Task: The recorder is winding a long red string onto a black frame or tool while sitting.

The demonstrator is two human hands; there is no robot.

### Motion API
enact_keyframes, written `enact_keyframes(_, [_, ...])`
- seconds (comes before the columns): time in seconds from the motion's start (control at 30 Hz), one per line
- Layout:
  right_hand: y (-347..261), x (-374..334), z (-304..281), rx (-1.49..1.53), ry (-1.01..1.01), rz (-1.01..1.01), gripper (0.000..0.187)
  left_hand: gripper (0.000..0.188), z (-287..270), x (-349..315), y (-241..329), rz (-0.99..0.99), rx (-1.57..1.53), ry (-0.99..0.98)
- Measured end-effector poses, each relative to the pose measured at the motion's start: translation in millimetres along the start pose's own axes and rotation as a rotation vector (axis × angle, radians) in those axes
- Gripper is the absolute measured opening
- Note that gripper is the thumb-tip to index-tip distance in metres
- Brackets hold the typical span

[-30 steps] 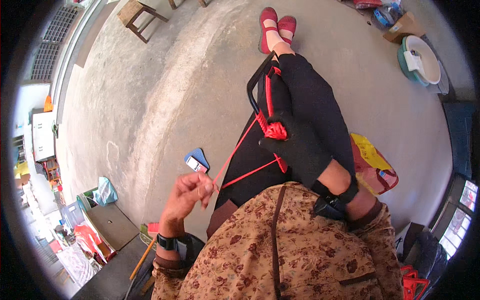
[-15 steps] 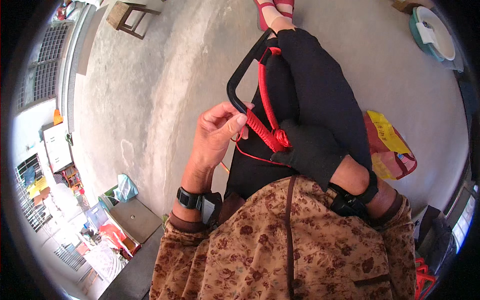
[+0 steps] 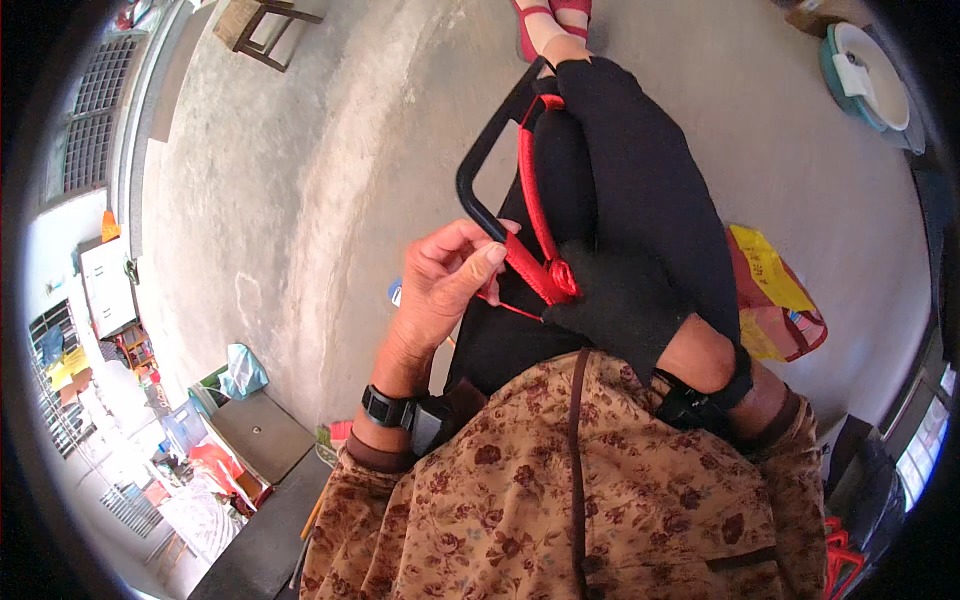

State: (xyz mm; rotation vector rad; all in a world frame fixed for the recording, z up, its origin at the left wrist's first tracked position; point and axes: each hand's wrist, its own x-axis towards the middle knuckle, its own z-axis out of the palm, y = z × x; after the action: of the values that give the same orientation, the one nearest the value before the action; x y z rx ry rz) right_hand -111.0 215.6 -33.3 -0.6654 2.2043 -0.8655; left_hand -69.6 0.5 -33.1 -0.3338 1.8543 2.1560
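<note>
Grey concrete floor fills the background. The black frame, partly wrapped in red cord, is over the dark trousers. The left hand pinches it between thumb and fingers at the wrapping's upper end; the gloved right hand grasps its lower end. Beside the right leg lies a red-and-yellow bag; well apart stand a stool and a basin.

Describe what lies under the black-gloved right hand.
Black fabric trousers show around the black-gloved right hand, and bunched red cord pokes out at its left edge. Whatever the palm covers, including any further cord, cannot be seen.
</note>
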Motion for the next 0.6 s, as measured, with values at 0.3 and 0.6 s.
enact_keyframes(0.3, [20.7, -10.7, -52.2, 0.347, 0.259, -0.016, 0.033, 0.042, -23.7, -28.4, 57.9, -0.148, -0.157, -0.48])
enact_keyframes(0.6, [-18.8, 46.4, -63.2, -0.188, 0.741, -0.105, 0.018, 0.033, -6.1, 5.2, 23.0, 0.012, -0.38, -0.033])
